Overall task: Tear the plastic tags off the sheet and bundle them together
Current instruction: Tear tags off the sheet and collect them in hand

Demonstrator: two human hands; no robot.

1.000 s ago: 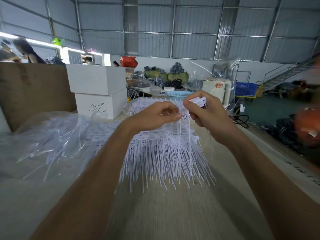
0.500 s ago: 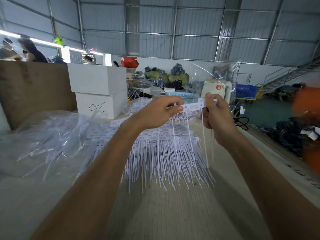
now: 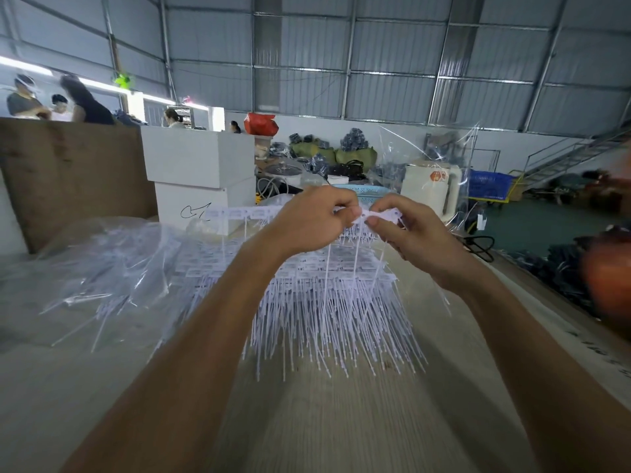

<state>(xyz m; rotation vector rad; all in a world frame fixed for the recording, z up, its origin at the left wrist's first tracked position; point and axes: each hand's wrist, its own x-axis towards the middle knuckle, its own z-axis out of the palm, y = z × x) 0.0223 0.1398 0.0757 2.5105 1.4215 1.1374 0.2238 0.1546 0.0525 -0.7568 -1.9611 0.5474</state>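
Far on my left, a clear plastic bag (image 3: pixel 102 268) is lying on the surface (image 3: pixel 341 421). It is holding loose white tags, and some of their thin tails are poking out toward me.

Behind it, two white boxes (image 3: pixel 201 179) are sitting one on top of the other, next to a big brown board (image 3: pixel 71 179).

Next, a strip of tags (image 3: pixel 239 213) is sticking out to the left of my left hand (image 3: pixel 309 221). The small white tags in it are sitting side by side in a row. I am holding this strip up in the air. My left grip is pinching it tight, with my fingers curled over the top of it.

Under my hands, a big pile of tags (image 3: pixel 327 302) is lying on the surface. Their long thin tails are fanning out toward me like a brush.

My right hand (image 3: pixel 415 233) is right beside my left hand, almost touching it. My right grip is pinching the right end of the same strip between my thumb and my fingers. A few thin tails are hanging down from the strip, between my two hands and the pile.

Farther right, another clear plastic bag (image 3: pixel 426 155) is standing up behind my right hand. A white jug (image 3: pixel 432 186) and a blue basket (image 3: pixel 491 186) are sitting far back.
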